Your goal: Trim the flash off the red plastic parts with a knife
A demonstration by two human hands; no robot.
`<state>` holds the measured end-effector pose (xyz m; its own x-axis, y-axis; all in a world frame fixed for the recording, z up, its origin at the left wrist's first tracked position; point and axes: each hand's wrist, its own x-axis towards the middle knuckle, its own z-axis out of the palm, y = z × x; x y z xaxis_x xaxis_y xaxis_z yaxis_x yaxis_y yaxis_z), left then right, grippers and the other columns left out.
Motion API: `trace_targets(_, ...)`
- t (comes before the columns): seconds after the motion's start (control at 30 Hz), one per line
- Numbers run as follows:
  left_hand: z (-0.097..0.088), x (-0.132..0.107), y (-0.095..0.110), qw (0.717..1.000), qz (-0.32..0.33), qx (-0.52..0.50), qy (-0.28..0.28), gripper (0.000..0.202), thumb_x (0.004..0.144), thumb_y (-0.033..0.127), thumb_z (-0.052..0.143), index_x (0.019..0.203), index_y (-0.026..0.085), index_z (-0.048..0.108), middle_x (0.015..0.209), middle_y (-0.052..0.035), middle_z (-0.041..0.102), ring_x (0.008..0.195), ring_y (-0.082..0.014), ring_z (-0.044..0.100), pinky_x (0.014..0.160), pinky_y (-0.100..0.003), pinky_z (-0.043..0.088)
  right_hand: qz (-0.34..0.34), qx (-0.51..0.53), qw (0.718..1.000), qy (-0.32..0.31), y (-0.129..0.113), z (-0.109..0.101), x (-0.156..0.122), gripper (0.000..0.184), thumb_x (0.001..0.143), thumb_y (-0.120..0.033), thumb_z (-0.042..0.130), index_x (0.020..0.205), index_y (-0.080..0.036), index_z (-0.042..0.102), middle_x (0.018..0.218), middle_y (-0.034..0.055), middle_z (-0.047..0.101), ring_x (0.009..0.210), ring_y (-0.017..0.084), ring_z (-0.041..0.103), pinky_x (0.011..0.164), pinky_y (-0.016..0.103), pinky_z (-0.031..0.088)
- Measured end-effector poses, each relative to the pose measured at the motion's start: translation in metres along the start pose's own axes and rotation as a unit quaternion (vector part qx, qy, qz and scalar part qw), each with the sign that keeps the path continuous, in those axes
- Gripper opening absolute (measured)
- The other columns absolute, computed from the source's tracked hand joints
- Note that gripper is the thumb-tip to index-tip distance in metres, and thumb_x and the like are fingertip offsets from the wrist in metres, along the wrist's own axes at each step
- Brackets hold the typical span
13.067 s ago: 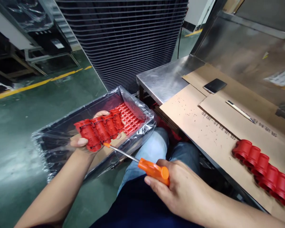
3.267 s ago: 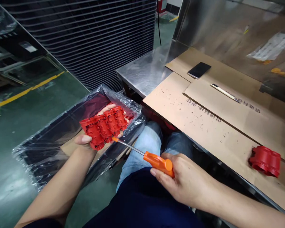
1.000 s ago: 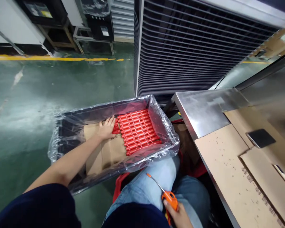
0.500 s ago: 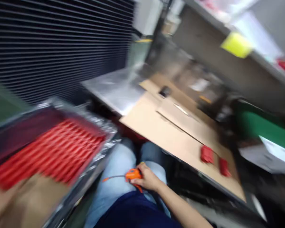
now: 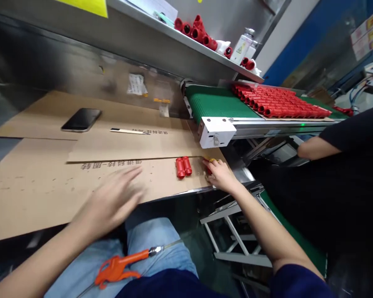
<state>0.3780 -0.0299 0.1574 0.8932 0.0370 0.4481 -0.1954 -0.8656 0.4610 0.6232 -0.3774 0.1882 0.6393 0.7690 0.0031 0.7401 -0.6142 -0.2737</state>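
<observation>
My right hand (image 5: 220,174) is at the right end of the cardboard sheet (image 5: 161,182), its fingers closed round a red tube part (image 5: 209,169) that they mostly cover. Beside it, a pair of short red tubes (image 5: 184,167) lies side by side on the cardboard. My left hand (image 5: 113,198), slightly blurred, hovers over the near edge of the cardboard with fingers apart and nothing in it. Across my lap rests an orange air blow gun (image 5: 118,268) with a metal hose fitting, held by neither hand.
A phone (image 5: 81,119) and a thin pale-handled tool (image 5: 129,131) lie on the cardboard. A green conveyor belt (image 5: 211,99) carries rows of red tubes (image 5: 282,102). More red parts (image 5: 199,32) stand on the shelf above. Another person's dark sleeve (image 5: 357,130) is at the right.
My view has swung right, from the tray of red parts to the bench. The blow gun has left my right hand for my lap. That hand is now at the red parts.
</observation>
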Motion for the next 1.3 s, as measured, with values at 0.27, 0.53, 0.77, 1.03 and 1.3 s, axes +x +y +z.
trace_targets(0.27, 0.139, 0.162, 0.04, 0.977, 0.028, -0.037, -0.209, 0.098, 0.083, 0.055, 0.083, 0.166, 0.015, 0.05, 0.157, -0.0321, 0.054, 0.148, -0.0546, 0.05, 0.119, -0.073, 0.041, 0.0, -0.058, 0.99, -0.128, 0.043, -0.01, 0.051, 0.089, 0.071, -0.01, 0.089, 0.156, -0.01, 0.061, 0.155, 0.0291, 0.06, 0.141, 0.046, 0.06, 0.119, 0.052, 0.045)
trace_targets(0.53, 0.052, 0.096, -0.012, 0.978, 0.023, -0.052, -0.201, 0.076, 0.094, 0.049, 0.073, 0.159, 0.017, 0.053, 0.147, -0.0223, 0.055, 0.139, -0.0388, 0.055, 0.121, -0.053, 0.047, -0.062, 0.171, 0.983, -0.024, -0.01, 0.021, 0.041, 0.106, 0.093, -0.035, 0.087, 0.174, -0.022, 0.02, 0.157, 0.0207, 0.051, 0.138, 0.034, 0.063, 0.115, 0.047, 0.055)
trace_targets(0.77, -0.066, 0.011, -0.079, 0.972, -0.062, 0.005, -0.227, 0.086, 0.098, 0.048, 0.077, 0.171, 0.033, 0.034, 0.155, -0.0151, 0.056, 0.142, -0.0373, 0.057, 0.119, -0.05, 0.049, -0.251, 0.375, 0.892, -0.033, -0.144, 0.1, 0.086, 0.12, 0.077, -0.047, 0.102, 0.167, -0.028, 0.026, 0.153, 0.017, 0.05, 0.143, 0.034, 0.057, 0.122, 0.054, 0.053)
trace_targets(1.03, -0.062, -0.029, -0.103, 0.982, -0.105, -0.017, -0.158, 0.149, 0.07, 0.077, 0.092, 0.181, 0.028, 0.006, 0.178, -0.0242, 0.031, 0.163, -0.0515, 0.032, 0.131, -0.067, 0.031, -0.212, 0.242, 0.944, -0.068, -0.206, 0.11, 0.127, 0.106, 0.082, -0.046, 0.099, 0.164, -0.023, 0.035, 0.154, 0.0188, 0.054, 0.143, 0.039, 0.052, 0.121, 0.062, 0.041)
trace_targets(1.3, -0.061, -0.043, -0.081, 0.948, -0.313, 0.023, -0.048, 0.063, 0.106, 0.051, 0.048, 0.151, 0.009, 0.06, 0.119, -0.0173, 0.076, 0.108, -0.0334, 0.076, 0.105, -0.051, 0.061, -0.205, 0.23, 0.947, -0.093, -0.22, 0.113, 0.126, 0.106, 0.08, -0.042, 0.101, 0.163, -0.019, 0.039, 0.147, 0.0186, 0.054, 0.139, 0.037, 0.051, 0.121, 0.057, 0.044)
